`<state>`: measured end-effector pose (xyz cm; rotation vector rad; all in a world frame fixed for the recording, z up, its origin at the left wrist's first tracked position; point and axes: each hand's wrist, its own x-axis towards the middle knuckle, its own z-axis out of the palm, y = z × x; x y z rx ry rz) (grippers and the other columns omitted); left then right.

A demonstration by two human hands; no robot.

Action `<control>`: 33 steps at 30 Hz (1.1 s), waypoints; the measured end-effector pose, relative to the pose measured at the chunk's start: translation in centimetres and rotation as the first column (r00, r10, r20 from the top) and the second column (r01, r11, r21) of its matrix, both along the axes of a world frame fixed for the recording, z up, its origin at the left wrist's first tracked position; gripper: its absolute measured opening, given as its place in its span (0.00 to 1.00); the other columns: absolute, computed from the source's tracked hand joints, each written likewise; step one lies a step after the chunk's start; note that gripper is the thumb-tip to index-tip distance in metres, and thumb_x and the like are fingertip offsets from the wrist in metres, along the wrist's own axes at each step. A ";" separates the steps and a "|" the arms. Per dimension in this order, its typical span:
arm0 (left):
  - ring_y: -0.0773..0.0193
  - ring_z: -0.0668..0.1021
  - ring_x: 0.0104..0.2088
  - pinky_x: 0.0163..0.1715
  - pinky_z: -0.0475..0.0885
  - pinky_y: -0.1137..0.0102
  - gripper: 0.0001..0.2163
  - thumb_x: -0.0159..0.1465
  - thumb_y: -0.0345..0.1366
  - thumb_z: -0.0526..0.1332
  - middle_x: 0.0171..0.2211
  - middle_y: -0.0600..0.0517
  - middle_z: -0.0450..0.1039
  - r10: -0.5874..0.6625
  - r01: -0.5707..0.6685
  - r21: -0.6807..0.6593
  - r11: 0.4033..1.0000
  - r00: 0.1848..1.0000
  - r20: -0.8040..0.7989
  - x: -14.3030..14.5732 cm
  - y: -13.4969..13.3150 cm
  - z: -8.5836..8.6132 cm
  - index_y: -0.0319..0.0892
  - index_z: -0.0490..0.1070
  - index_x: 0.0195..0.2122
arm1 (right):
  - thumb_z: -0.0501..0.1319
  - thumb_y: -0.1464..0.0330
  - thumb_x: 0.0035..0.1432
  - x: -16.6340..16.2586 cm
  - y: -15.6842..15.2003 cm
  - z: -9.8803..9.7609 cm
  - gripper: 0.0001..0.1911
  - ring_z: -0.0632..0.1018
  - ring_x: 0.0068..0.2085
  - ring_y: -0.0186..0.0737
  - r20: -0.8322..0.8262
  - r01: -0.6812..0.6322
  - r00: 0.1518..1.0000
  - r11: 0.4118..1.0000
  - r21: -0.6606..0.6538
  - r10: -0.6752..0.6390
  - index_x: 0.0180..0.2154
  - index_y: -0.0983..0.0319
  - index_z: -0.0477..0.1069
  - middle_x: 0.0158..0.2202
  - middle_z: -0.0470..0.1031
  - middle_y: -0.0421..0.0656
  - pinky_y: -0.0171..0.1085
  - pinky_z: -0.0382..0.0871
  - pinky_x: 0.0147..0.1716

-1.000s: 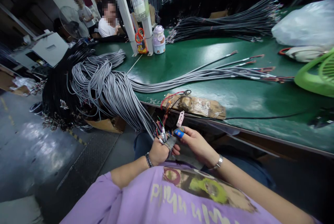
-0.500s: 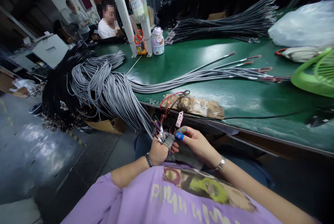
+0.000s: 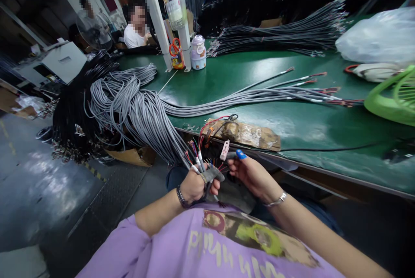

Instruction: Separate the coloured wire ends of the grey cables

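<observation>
Below near edge of green table (image 3: 292,126), left hand (image 3: 194,185) closed around stripped end of grey cable (image 3: 181,154), coloured wires fanning above fist. Right hand (image 3: 253,174) pinches small wire ends just beside it, blue cap on fingertip. Grey cable bundle (image 3: 136,109) drapes over table's left corner, crowding hands. Taped cardboard pad (image 3: 249,133) on near edge. Black cables (image 3: 285,31) along far edge; green fan (image 3: 394,96), plastic bag (image 3: 379,36) at right edge.

Left hand (image 3: 194,185) grips stripped ends of grey cables (image 3: 142,113) hanging off green tabletop (image 3: 246,70). Right hand (image 3: 253,174), blue fingertip cover, pinches coloured wires (image 3: 220,166) near small white connector (image 3: 224,150). Black cable bundle (image 3: 285,29) behind.
</observation>
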<state>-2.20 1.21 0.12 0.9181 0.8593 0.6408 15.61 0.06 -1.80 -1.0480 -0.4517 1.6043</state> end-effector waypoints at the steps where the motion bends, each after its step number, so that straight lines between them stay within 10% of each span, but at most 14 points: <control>1: 0.70 0.70 0.12 0.12 0.63 0.75 0.23 0.47 0.54 0.69 0.15 0.53 0.69 -0.034 0.034 -0.016 0.999 0.999 0.009 0.0 0.1 0.4 0.35 0.72 0.26 | 0.65 0.53 0.51 0.1 0.3 0.1 0.17 0.71 0.26 0.32 -0.037 -0.063 0.997 0.998 -0.007 0.063 0.30 0.62 0.73 0.29 0.74 0.42 0.33 0.67 0.27; 5: 0.70 0.69 0.12 0.12 0.62 0.75 0.24 0.44 0.54 0.70 0.15 0.53 0.68 -0.086 0.088 -0.046 0.995 0.996 0.028 0.5 0.6 1.4 0.35 0.71 0.25 | 0.64 0.50 0.51 -0.3 1.3 0.8 0.21 0.71 0.25 0.33 -0.032 -0.238 0.970 0.965 0.109 0.243 0.32 0.62 0.74 0.27 0.74 0.42 0.34 0.65 0.26; 11: 0.71 0.69 0.12 0.11 0.61 0.76 0.24 0.43 0.54 0.70 0.15 0.53 0.68 -0.081 0.083 -0.062 0.995 0.996 0.023 1.2 1.0 1.5 0.35 0.71 0.25 | 0.62 0.46 0.50 -1.1 1.6 0.4 0.24 0.67 0.23 0.33 0.371 0.008 0.922 0.965 0.262 -0.108 0.24 0.61 0.71 0.20 0.70 0.39 0.34 0.61 0.25; 19: 0.71 0.69 0.11 0.11 0.62 0.76 0.24 0.43 0.55 0.70 0.15 0.54 0.69 -0.096 0.097 -0.075 0.992 0.995 0.016 1.5 1.2 0.5 0.36 0.71 0.25 | 0.68 0.48 0.43 -1.9 2.4 0.1 0.23 0.69 0.21 0.33 -0.152 -0.038 0.986 0.988 0.148 0.061 0.27 0.62 0.74 0.23 0.74 0.41 0.34 0.66 0.23; 33: 0.70 0.69 0.12 0.12 0.63 0.76 0.24 0.43 0.55 0.69 0.15 0.53 0.69 -0.094 0.092 -0.057 0.994 0.995 -0.034 1.5 0.5 0.3 0.35 0.71 0.24 | 0.64 0.48 0.51 -1.9 2.1 0.7 0.21 0.73 0.25 0.35 -0.288 -0.037 0.956 0.996 0.076 0.058 0.32 0.60 0.75 0.27 0.77 0.41 0.33 0.69 0.25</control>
